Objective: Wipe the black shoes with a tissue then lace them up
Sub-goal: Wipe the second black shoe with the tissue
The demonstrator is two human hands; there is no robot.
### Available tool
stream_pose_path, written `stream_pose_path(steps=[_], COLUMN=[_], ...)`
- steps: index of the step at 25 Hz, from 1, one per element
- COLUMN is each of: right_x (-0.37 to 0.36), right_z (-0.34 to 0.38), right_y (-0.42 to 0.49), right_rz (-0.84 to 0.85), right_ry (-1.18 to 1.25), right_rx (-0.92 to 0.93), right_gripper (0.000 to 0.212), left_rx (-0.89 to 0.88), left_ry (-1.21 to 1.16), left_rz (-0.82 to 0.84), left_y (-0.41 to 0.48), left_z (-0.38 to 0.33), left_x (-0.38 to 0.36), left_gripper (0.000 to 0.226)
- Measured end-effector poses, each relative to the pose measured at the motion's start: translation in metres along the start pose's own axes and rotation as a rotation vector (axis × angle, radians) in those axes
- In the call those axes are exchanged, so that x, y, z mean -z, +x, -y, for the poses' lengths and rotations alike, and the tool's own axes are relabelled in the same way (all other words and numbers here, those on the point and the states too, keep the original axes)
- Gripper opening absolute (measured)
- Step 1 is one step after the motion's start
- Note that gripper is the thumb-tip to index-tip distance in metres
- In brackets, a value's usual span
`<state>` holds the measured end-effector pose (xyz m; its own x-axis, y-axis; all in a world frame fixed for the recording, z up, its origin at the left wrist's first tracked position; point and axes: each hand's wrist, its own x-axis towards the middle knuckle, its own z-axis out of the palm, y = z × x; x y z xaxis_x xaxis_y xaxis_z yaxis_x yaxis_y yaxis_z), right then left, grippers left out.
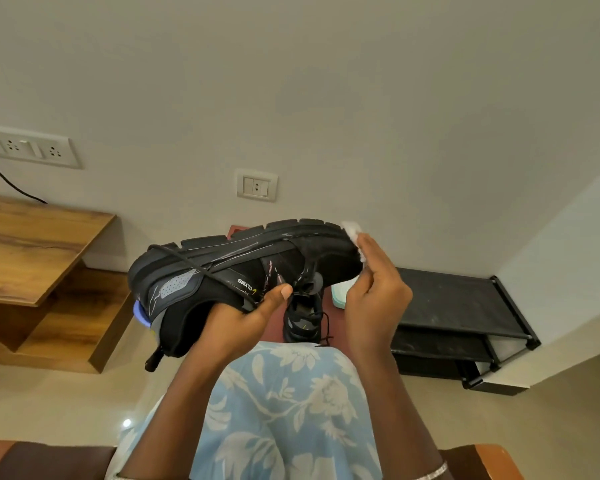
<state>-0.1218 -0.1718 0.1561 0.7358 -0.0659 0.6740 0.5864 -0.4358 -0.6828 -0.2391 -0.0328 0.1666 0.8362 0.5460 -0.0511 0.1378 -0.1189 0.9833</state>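
Right hand (374, 292), right of centre in the frame, has a white tissue (350, 229) pinched at its fingertips and pushed against the toe of the black shoe (222, 271). The fingers are long and close together, closed on the wad rather than spread. Only a bit of tissue peeks out above them.

Left hand (243, 320), just left of centre, is clamped on the shoe from underneath near the collar. Its thumb is hooked over the side next to the eyelets, and the other fingers are hidden behind the shoe.

The shoe itself is up in the air mid-frame, tipped so the chunky sole faces up and away and the toe points right. My guess is that's the whole reason for the hold: one hand braces the heel half, so the toe sticks out free for the wiping hand to rub without the shoe twisting.

A loose lace (187, 263) runs slantwise across the heel side, so I'd say lacing hasn't started on this one — we're in the wiping part.

The second shoe (303, 322) sits down on the floor, showing between the two hands, just above a floral garment (284, 403). Further out there's a black shoe rack (447, 299) at the right and a wooden tabletop (32, 237) at the left.
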Motion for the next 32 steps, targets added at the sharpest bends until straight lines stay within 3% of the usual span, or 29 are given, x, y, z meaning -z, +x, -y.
stream_pose_path(steps=[2, 6, 9, 12, 20, 26, 28, 30, 32], right_x=[0.0, -0.011, -0.019, -0.012, 0.001, -0.007, -0.004, 0.002, 0.01], right_z=[0.005, 0.041, 0.054, 0.037, -0.009, 0.045, 0.036, 0.013, -0.009], right_y=[0.0, -0.02, -0.031, -0.026, -0.009, -0.02, -0.016, -0.008, -0.002], right_rz=[-0.045, 0.049, 0.122, 0.152, -0.131, 0.077, 0.086, 0.029, -0.051], right_ry=[-0.003, -0.022, -0.002, -0.009, -0.099, -0.061, -0.075, -0.107, -0.102], right_rx=[-0.049, 0.155, 0.279, 0.364, 0.072, 0.344, 0.401, 0.364, 0.213], right_gripper=[0.038, 0.039, 0.041, 0.039, 0.036, 0.038, 0.037, 0.037, 0.036], left_rx=[-0.001, -0.073, -0.117, -0.146, -0.054, -0.153, -0.159, -0.13, -0.072], left_ry=[-0.026, 0.146, 0.17, 0.167, 0.024, 0.155, 0.142, 0.089, 0.035], left_rz=[0.006, 0.072, 0.068, 0.076, 0.056, 0.073, 0.062, 0.061, 0.055], left_y=[0.001, 0.0, 0.001, 0.0, 0.004, -0.002, -0.003, -0.003, -0.003], left_z=[0.001, 0.003, 0.007, 0.008, 0.006, 0.005, 0.003, 0.003, 0.002], left_x=[-0.002, -0.009, -0.01, -0.007, -0.003, -0.015, -0.014, -0.01, -0.007], left_gripper=[0.031, 0.036, 0.025, 0.047, 0.031, 0.044, 0.029, 0.019, 0.021])
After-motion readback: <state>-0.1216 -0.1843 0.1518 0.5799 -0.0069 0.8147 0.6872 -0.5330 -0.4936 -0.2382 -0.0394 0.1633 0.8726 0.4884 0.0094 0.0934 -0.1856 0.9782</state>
